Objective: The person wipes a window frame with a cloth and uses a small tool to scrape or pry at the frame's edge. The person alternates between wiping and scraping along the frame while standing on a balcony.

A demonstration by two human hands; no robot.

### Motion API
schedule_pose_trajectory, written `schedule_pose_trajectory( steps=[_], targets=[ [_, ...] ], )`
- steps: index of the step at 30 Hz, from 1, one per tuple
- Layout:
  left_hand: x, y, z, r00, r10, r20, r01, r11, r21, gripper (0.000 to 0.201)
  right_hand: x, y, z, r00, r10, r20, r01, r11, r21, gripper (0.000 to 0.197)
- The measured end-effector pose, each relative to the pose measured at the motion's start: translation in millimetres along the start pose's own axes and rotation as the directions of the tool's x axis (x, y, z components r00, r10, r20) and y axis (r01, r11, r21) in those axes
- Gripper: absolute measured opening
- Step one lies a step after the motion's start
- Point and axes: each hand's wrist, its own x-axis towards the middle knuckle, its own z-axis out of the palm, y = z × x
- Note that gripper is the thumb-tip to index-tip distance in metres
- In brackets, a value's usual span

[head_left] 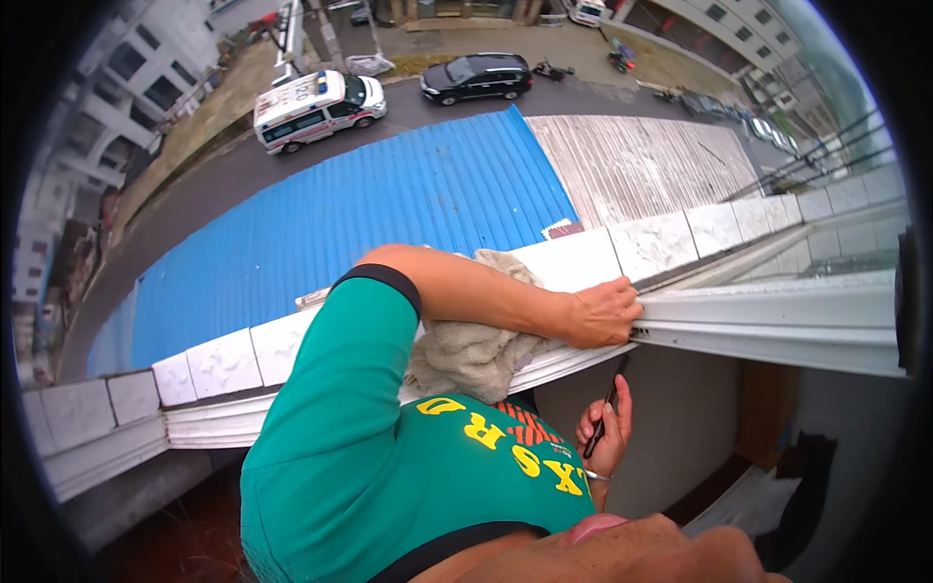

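Note:
My left hand (603,311) rests on the white window frame rail (777,325), fingers curled over its end at the sill. The left arm in a green sleeve reaches across from the left. A beige cloth (471,355) lies bunched on the sill under that arm. Lower down, close to my chest, my right hand (604,432) is shut on a thin dark tool (604,413) that points up toward the underside of the rail. What kind of tool it is cannot be made out.
A white tiled ledge (671,243) runs outside along the sill. Far below are a blue corrugated roof (389,204), a grey roof (641,165), and a street with a white van (316,107) and a black car (476,78). A grey inner wall (680,418) is beneath the rail.

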Motion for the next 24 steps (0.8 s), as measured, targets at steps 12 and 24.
schedule_pose_trajectory(
  steps=[12,24],
  targets=[
    [16,-2,32,0.991,-0.011,-0.131,-0.016,0.979,-0.205,0.017,13,1,-11,1.000,-0.014,0.012,0.015,0.997,-0.075,0.053],
    [3,-14,40,0.990,-0.079,-0.117,0.018,0.894,-0.448,0.015,4,6,-10,0.999,-0.024,-0.035,0.020,0.996,-0.092,0.052]
  ],
)
